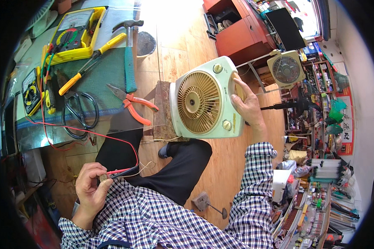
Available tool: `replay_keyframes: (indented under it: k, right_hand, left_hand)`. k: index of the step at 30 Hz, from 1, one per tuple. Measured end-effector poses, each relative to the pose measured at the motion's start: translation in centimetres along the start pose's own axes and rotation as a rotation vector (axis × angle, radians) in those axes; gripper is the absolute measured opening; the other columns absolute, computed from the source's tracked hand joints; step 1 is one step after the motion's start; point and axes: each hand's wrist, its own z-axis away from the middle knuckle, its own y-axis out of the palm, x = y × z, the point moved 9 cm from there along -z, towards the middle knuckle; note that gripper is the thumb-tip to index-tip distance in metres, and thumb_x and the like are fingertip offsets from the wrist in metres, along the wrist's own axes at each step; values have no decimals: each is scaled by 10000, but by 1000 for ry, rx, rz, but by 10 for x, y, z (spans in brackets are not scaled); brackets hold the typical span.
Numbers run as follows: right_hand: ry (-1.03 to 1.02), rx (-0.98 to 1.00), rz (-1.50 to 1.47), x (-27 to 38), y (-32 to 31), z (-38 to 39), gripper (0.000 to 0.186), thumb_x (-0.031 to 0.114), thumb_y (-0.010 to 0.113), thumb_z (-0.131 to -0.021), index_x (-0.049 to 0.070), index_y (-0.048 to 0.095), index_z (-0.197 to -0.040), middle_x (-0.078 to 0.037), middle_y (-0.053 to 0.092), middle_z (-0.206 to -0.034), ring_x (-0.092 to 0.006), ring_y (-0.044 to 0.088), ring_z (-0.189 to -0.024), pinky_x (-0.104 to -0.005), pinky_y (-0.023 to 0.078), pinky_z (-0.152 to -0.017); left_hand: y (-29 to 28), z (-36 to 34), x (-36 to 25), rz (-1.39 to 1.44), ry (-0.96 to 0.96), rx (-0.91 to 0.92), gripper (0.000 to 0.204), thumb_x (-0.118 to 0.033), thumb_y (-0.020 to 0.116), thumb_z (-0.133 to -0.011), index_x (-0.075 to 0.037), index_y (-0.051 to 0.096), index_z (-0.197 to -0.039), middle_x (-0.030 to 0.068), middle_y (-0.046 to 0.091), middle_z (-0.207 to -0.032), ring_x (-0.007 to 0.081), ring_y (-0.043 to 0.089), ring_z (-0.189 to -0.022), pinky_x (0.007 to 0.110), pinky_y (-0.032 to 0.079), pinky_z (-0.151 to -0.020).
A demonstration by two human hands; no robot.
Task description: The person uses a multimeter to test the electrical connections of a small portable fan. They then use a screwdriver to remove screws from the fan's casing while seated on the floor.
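My left hand (90, 187), low on the left, is closed. Between thumb and fingers it pinches a red test probe (119, 170) and a dark one (126, 172) against a small plug-like piece (103, 177), partly hidden by the fingers. A thin beige cord (147, 166) loops beside the probes. A pale green box fan (205, 99) with a round brownish grille and two knobs rests against a rusty block (164, 112) at the table's edge. My right hand (248, 103) grips the fan's right side, thumb on its front edge and other fingers partly hidden.
On the glass-topped table (108, 76) lie orange-handled pliers (133, 101), a hammer (130, 58), yellow-handled screwdrivers (91, 62), black scissors (79, 112) and two multimeters, one in a yellow case (77, 35). A second fan (286, 68) and crowded shelves (316, 199) stand right.
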Motion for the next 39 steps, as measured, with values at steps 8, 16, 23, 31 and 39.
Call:
replay_keyframes:
  k: [8,16,23,31,39]
  right_hand:
    - [110,-310,71,12,-24,55,389,189,743,-1058,45,697,-1417,-150,648,-1265,-222,713,-1026,-366,622,-868]
    - [-79,-217,366,56,-8,102,305,175,910,-875,58,826,-1144,-243,505,-1600,-414,513,-1479,-497,463,-1214]
    - [-77,-53,390,42,17,104,257,91,923,-814,52,850,-1058,-264,305,-1776,-439,340,-1627,-495,401,-1274]
    - [-32,-119,361,22,20,114,238,65,903,-850,32,819,-1070,-231,374,-1758,-424,466,-1560,-450,465,-1233]
    - [-159,-186,359,47,17,120,217,-51,828,-851,-2,738,-1042,-282,447,-1690,-483,499,-1506,-497,472,-1191]
  left_hand:
    - [0,1,-4,1,-3,-7,259,-76,844,-961,3,675,-1140,142,628,-1180,165,648,-939,305,553,-845]
    - [0,2,-3,9,-27,8,246,-68,833,-970,6,671,-1139,138,615,-1197,153,650,-941,303,555,-848]
    - [5,-3,-5,-5,11,26,270,-72,843,-963,7,673,-1157,148,626,-1216,171,657,-964,305,559,-861]
    - [2,-15,-18,-154,63,42,255,-21,855,-881,8,727,-1100,158,687,-1168,240,687,-1024,346,564,-855]
    - [0,-4,-19,-104,81,13,245,-124,872,-945,-9,735,-1113,135,728,-1144,261,717,-1049,370,571,-900]
